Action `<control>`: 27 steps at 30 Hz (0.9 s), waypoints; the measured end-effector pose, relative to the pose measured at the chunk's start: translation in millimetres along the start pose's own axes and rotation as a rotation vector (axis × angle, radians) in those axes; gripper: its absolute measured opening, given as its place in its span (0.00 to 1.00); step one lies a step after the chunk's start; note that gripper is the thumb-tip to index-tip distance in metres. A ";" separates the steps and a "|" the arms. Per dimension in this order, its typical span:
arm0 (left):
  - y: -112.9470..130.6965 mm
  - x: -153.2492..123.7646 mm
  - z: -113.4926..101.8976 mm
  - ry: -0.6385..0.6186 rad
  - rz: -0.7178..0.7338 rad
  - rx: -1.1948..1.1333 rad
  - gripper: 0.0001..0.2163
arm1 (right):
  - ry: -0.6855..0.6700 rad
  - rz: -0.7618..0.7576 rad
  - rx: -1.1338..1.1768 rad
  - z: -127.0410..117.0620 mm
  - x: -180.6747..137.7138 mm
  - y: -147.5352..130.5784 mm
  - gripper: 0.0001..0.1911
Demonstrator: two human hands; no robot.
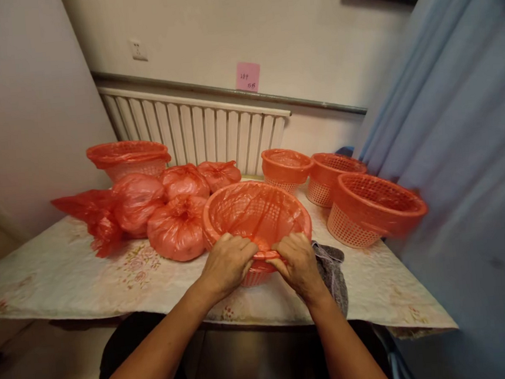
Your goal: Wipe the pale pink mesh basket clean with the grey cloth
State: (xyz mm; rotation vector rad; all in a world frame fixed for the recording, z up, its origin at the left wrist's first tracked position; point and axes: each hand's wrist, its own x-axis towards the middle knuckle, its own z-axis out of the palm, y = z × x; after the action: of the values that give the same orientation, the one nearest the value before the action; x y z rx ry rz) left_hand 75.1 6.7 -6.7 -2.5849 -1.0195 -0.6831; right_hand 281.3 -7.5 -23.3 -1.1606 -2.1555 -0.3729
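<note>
A perforated plastic basket (253, 276) stands in front of me, lined with a thin red plastic bag (258, 212) folded over its rim. At the near rim, my left hand (230, 262) is closed on the bag's edge. My right hand (298, 262) grips the same edge a little to the right, thumb below and fingers on top. Between the two hands a short strip of bag and rim shows. Just left of the basket sits a tied red bag (180, 228), full and round, its contents hidden.
More filled red bags (139, 205) lie behind on the left, near another lined basket (128, 159). Several red-lined baskets (355, 225) stand on the right beside a blue curtain (460, 136). A grey cloth (333, 271) lies on the flowered tablecloth (88, 286). A radiator (203, 129) lines the wall.
</note>
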 end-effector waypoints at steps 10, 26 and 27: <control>0.8 -1.5 2.8 0.042 0.007 0.054 0.07 | 0.039 0.047 -0.070 1.4 -0.5 -7.7 0.12; 9.4 -5.2 -11.7 0.046 -0.026 -0.129 0.10 | -0.001 0.083 -0.099 -3.2 1.3 -11.6 0.10; 14.6 -5.0 -13.9 0.062 -0.019 -0.164 0.14 | 0.001 0.086 -0.101 -2.9 1.5 -11.7 0.10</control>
State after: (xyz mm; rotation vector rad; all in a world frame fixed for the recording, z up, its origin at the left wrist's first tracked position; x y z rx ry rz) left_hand 77.6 -12.3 1.2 -2.6756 -1.0092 -0.8809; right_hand 272.3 -14.7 -19.5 -1.3047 -2.0984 -0.4485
